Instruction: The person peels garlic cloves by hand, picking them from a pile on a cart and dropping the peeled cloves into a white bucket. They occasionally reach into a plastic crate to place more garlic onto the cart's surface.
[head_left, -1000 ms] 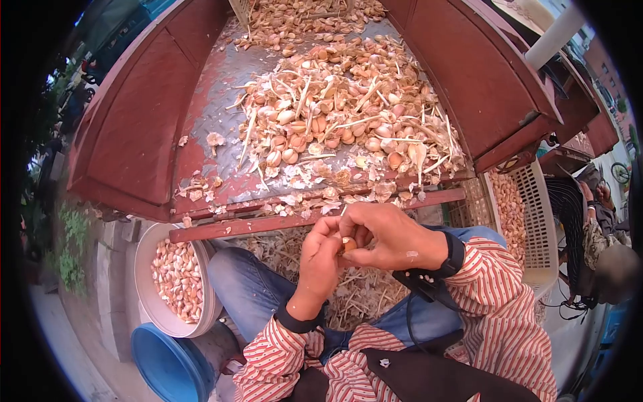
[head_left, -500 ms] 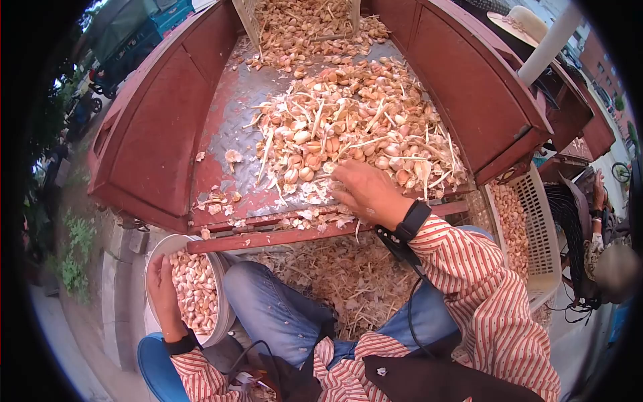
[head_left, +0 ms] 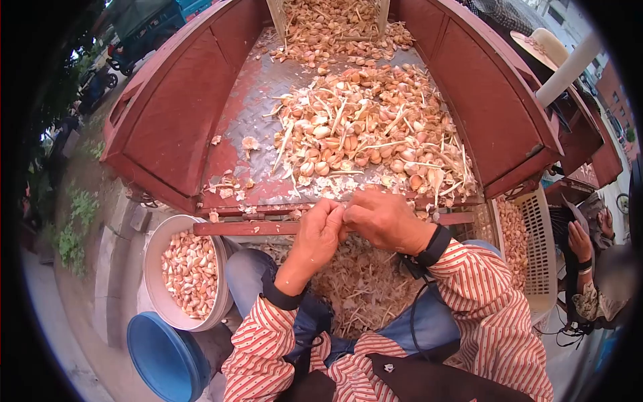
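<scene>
My left hand (head_left: pixel 313 238) and my right hand (head_left: pixel 388 221) meet at the front edge of the red cart bed (head_left: pixel 231 127). Fingers of both are pinched together, tips touching, and whatever lies between them is hidden. Just beyond them spreads a heap of garlic (head_left: pixel 375 127), bulbs and cloves mixed with dry stalks and papery skins. To the left of my knees, a white bucket (head_left: pixel 153 268) holds many loose garlic cloves (head_left: pixel 191 275).
A blue bucket (head_left: pixel 164 358) stands below the white one. Husks (head_left: pixel 362 288) litter the ground between my legs. At right is a plastic crate (head_left: pixel 544 248) of garlic; beyond it, another person's hand (head_left: pixel 579 241) shows. More garlic (head_left: pixel 328 20) lies at the cart's back.
My left hand has left the white bucket and come to the middle. My right hand has drawn back from the heap to meet it. The view has shifted slightly.
</scene>
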Tool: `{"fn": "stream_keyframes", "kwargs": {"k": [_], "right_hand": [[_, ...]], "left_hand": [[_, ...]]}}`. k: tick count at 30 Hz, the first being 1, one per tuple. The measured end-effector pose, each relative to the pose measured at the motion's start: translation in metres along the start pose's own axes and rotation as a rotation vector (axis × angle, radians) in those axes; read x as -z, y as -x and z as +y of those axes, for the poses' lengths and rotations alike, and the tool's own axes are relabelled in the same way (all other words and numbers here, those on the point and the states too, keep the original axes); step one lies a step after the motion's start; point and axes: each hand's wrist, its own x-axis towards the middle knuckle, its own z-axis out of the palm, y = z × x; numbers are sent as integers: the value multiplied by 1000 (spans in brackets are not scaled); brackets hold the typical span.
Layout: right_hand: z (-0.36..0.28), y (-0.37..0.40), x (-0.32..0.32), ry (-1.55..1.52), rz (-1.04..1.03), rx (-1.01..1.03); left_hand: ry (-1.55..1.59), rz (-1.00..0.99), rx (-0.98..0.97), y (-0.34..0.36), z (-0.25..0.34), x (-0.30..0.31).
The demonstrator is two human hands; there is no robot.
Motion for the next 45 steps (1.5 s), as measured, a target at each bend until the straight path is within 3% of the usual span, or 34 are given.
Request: {"fn": "stream_keyframes", "kwargs": {"k": [1, 3, 5, 7, 11, 14, 16, 19, 22, 25, 27, 29, 31, 34, 38, 39, 42, 43, 45], "right_hand": [[-3, 1, -1, -20, 45, 6], [-12, -1, -4, -56, 131, 25], [-31, 4, 0, -138, 30, 46], [-36, 9, 3, -192, -126, -4], [-6, 10, 3, -79, -109, -265], [23, -7, 1, -74, 2, -264], [34, -32, 2, -6, -30, -264], [57, -63, -13, 108, -110, -230], [76, -69, -33, 149, -196, -251], [75, -63, -29, 135, -175, -265], [78, -53, -22, 135, -131, -262], [76, -49, -15, -75, -91, -451], [66, -45, -9, -325, 2, -631], [58, -32, -13, -688, 128, -731], [37, -26, -3, -952, 182, -740], [34, -24, 5, -941, 79, -797], [28, -13, 11, -558, 40, -662], [27, -11, 12, -335, 45, -486], [20, -8, 10, -178, 16, -461]], "left_hand": [[-4, 34, -43, 2, -4, -2], [412, 103, 133, 5, -3, -2], [699, 167, 241, 8, 3, 2], [817, 113, 240, 14, 8, 9], [833, 122, 215, 41, 22, 38], [451, 458, 70, 75, 20, 102], [-7, 704, 117, 103, -9, 161], [-1067, 743, -122, 136, -50, 211], [-466, 652, 102, 120, -4, 165], [-221, 475, -5, 86, 11, 116], [-141, 351, -40, 58, 14, 84], [-253, 225, -63, 32, 25, 56], [-241, 231, -163, 4, 16, 28], [-167, 277, -253, -27, 16, -4], [-143, 253, -263, -47, -8, -16], [-90, 272, -207, -44, -5, -17], [31, 274, -127, -38, 3, -18], [70, 247, -109, -35, 3, -19], [97, 211, -105, -31, 5, -20]]}}
